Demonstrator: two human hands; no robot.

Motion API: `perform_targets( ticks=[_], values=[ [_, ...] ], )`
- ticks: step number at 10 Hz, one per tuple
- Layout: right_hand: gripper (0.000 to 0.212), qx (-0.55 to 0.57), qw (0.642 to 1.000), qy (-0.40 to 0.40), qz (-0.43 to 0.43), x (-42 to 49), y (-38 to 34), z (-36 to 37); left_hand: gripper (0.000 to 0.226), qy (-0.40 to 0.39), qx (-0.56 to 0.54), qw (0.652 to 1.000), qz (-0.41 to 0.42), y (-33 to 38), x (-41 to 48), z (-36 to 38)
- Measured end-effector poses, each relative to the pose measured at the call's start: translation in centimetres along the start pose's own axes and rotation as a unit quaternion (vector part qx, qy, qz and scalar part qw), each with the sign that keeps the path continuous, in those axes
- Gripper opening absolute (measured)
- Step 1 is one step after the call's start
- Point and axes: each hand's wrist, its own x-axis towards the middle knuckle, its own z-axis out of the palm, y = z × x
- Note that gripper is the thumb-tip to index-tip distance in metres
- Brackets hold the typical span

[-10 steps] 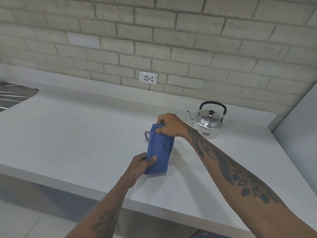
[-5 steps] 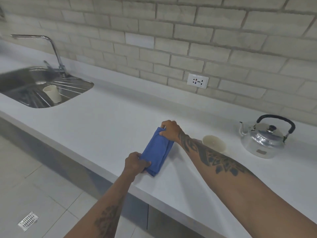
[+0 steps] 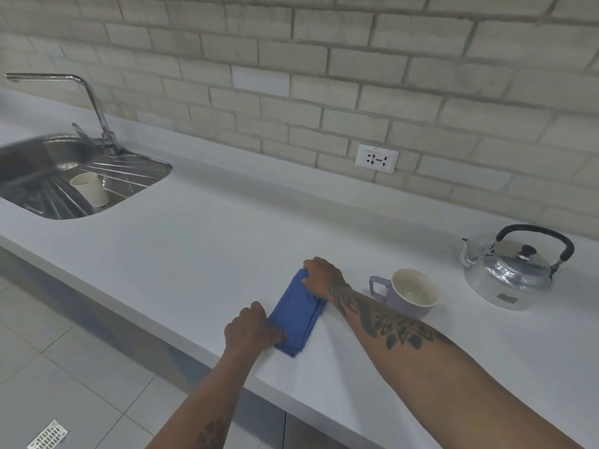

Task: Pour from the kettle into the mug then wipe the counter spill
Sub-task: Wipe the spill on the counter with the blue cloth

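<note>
A white counter (image 3: 201,241) is seen below a brick wall, with a steel sink (image 3: 35,176) set in at far left. A kettle (image 3: 510,273) is stood at far right, well apart from the lilac mug (image 3: 406,294). A folded blue cloth (image 3: 296,314) is laid flat just left of the mug — its far end is gripped by the closed fingers of the right hand (image 3: 321,275), its near end by the closed left hand (image 3: 251,330).
</note>
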Motion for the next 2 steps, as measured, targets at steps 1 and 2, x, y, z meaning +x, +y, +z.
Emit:
perform_targets(
  ticks=[1,2],
  values=[
    [0.032,-0.023,1.000,-0.020,-0.002,-0.4,0.5,-1.4,0.047,0.016,0.053,0.998,0.040,1.2,0.0,-0.7],
    [0.034,-0.016,1.000,-0.019,0.020,-1.4,1.3,-4.2,0.038,0.023,0.084,0.992,0.095,3.7,0.2,-2.2]
  ],
)
